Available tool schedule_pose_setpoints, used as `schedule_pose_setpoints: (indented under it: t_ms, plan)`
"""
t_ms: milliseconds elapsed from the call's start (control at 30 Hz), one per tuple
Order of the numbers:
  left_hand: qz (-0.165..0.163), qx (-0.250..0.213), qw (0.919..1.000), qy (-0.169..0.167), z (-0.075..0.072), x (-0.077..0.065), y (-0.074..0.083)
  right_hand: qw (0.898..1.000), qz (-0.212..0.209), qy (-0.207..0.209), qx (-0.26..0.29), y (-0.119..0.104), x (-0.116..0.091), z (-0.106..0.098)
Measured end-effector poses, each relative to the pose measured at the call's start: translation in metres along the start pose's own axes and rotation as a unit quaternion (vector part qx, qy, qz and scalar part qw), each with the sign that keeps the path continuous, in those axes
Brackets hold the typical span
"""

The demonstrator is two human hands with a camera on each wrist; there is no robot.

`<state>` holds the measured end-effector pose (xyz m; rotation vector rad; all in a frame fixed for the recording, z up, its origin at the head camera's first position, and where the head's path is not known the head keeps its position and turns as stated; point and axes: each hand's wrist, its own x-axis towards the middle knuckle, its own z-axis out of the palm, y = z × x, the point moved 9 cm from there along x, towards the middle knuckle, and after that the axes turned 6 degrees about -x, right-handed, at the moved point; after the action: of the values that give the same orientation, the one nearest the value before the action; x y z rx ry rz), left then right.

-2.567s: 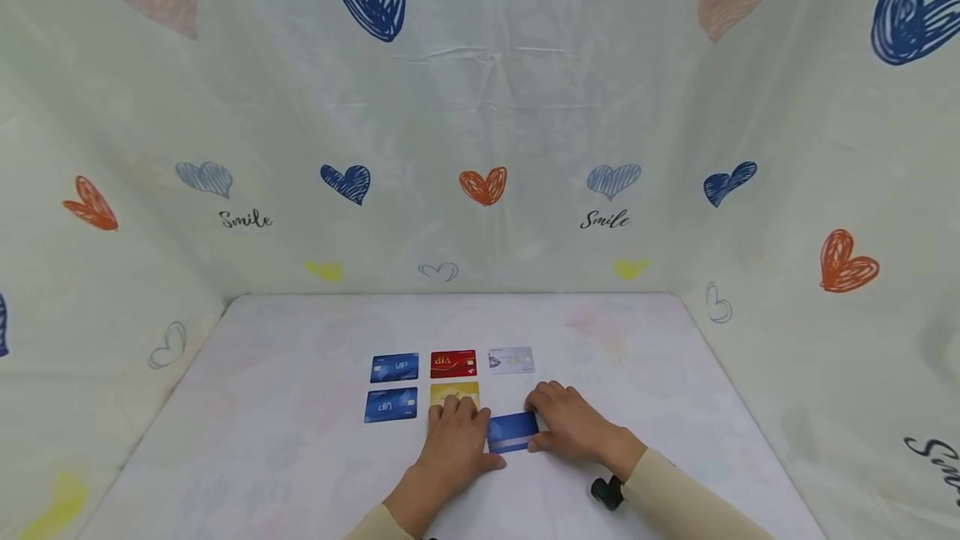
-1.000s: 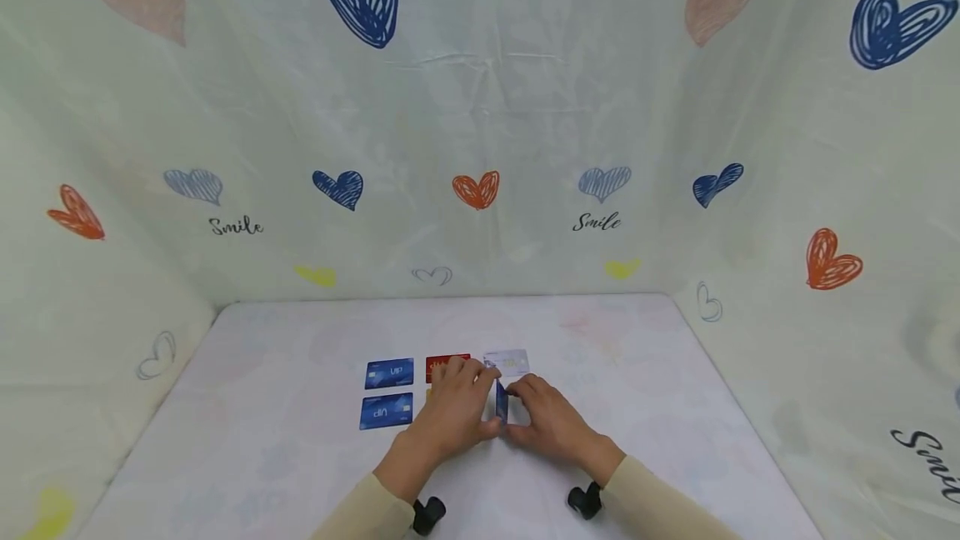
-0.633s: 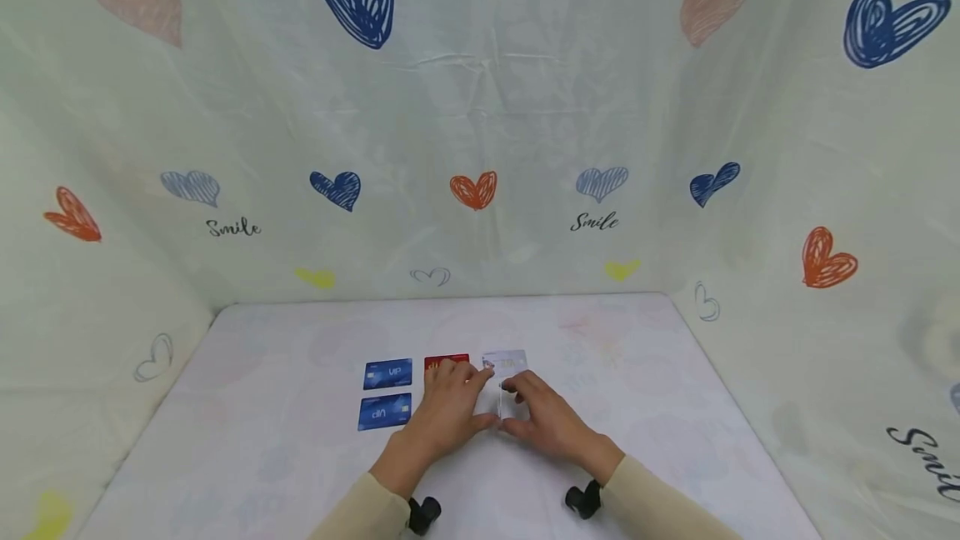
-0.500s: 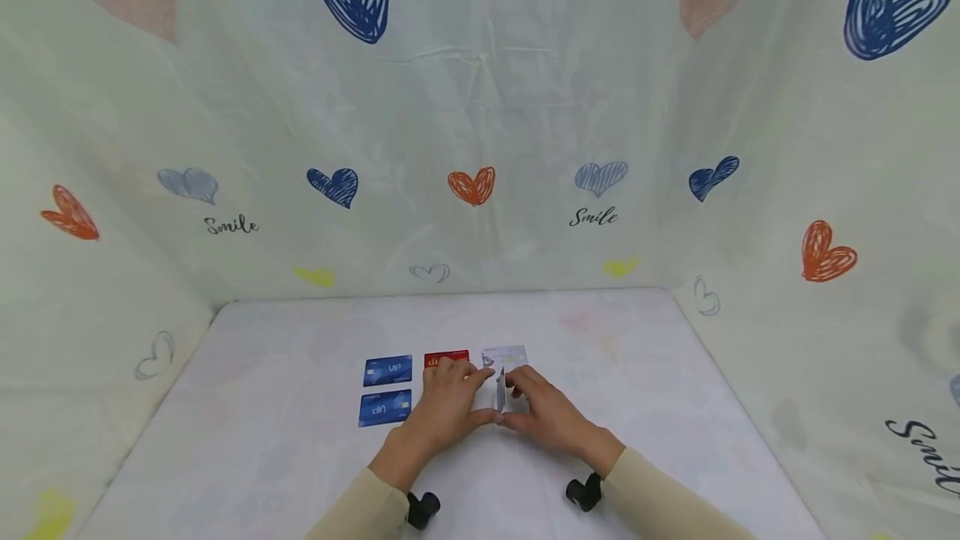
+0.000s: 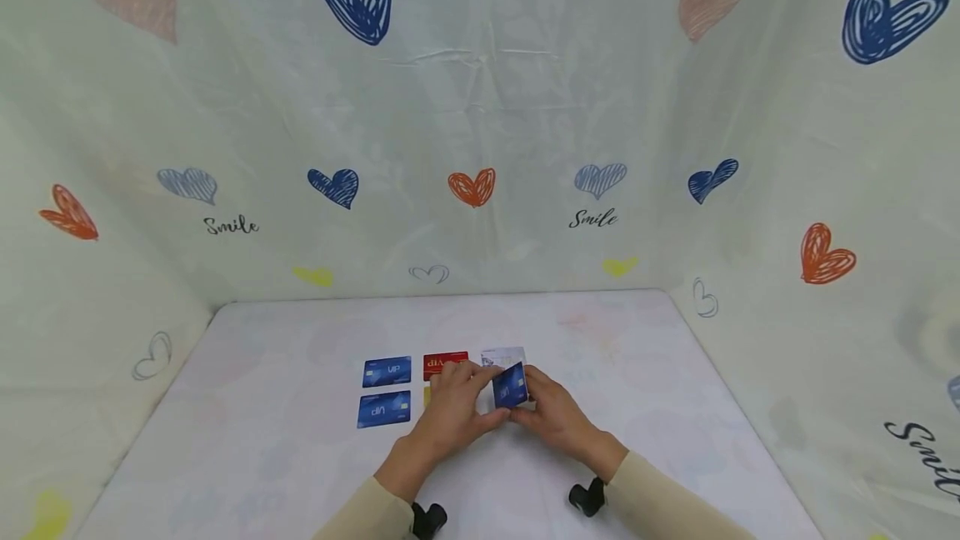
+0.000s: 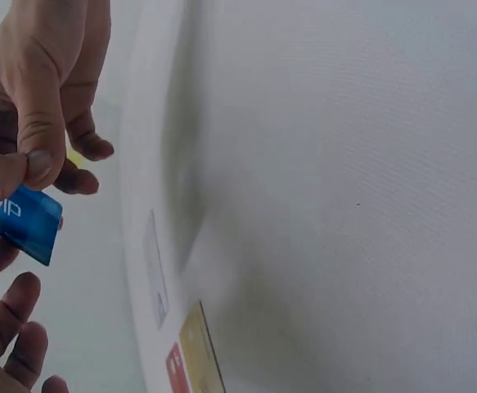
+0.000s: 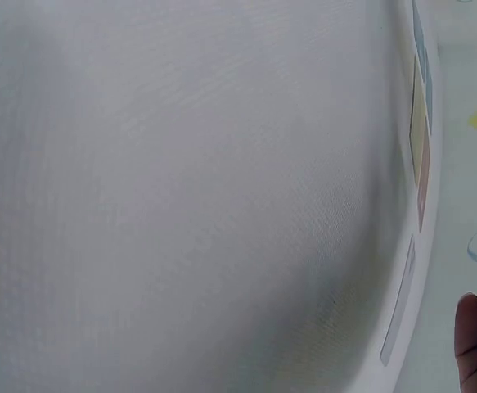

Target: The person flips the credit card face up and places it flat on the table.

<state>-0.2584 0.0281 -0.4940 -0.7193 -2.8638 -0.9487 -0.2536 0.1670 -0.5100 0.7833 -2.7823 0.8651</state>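
Observation:
A blue bank-style card [image 5: 510, 386] is raised over the table between both hands, its printed face with pale lettering and chip turned towards the head camera. My left hand [image 5: 453, 401] pinches its left side between thumb and fingertip, the other fingers spread. Along the card's right side, the thumb and fingers of my right hand [image 5: 561, 417] grip it. In the left wrist view, both thumbs meet at one edge of the blue card [image 6: 32, 228]. The right wrist view catches just a few fingertips [image 7: 472, 332] at its right border.
Two blue cards [image 5: 387, 371] lie one behind the other on the left of the white table [image 5: 285, 440]. A red card [image 5: 446, 363] and a silver card [image 5: 501, 356] lie farther back. The yellow card [image 6: 201, 350] is mostly hidden behind my left hand in the head view.
The blue card was lifted off the table and turned between both hands. It went from striped back, through edge-on, to its printed front. My left hand moved slightly away from me.

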Motion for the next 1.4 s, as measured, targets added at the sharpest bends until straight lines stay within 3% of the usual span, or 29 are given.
schedule_pose_setpoints:
  t_ms: [67,167,333,433,567,733,933,1233,1400]
  plan:
    - [0.001,0.015,0.9998,0.011,-0.002,0.001,0.0,1.0,0.001,-0.006,-0.024,0.001,-0.001,-0.001]
    - [0.0,0.073,0.997,0.024,-0.005,0.003,-0.002,0.995,-0.001,-0.007,-0.095,0.003,-0.003,-0.006]
    - [-0.034,0.158,0.9868,0.012,0.001,0.004,-0.012,0.977,-0.027,0.038,-0.207,0.001,-0.005,-0.02]
    - [-0.04,0.17,0.9846,0.003,0.006,0.002,-0.012,0.962,-0.068,0.042,-0.26,-0.008,-0.003,-0.019]
    - [-0.016,0.184,0.9828,-0.002,0.012,0.0,-0.003,0.944,-0.107,0.036,-0.311,-0.017,-0.003,-0.016]
    - [-0.001,0.208,0.9779,-0.016,0.021,0.0,0.003,0.934,-0.116,0.036,-0.335,-0.014,-0.008,-0.017]
    - [0.016,0.215,0.9763,-0.012,0.028,0.003,0.009,0.934,-0.128,0.039,-0.33,-0.007,-0.012,-0.017]
    - [0.027,0.218,0.9754,-0.014,0.034,0.003,0.007,0.955,-0.081,0.014,-0.285,0.011,-0.019,-0.017]
    - [0.034,0.219,0.9751,-0.015,0.035,0.009,0.009,0.961,-0.071,0.005,-0.267,0.019,-0.017,-0.017]
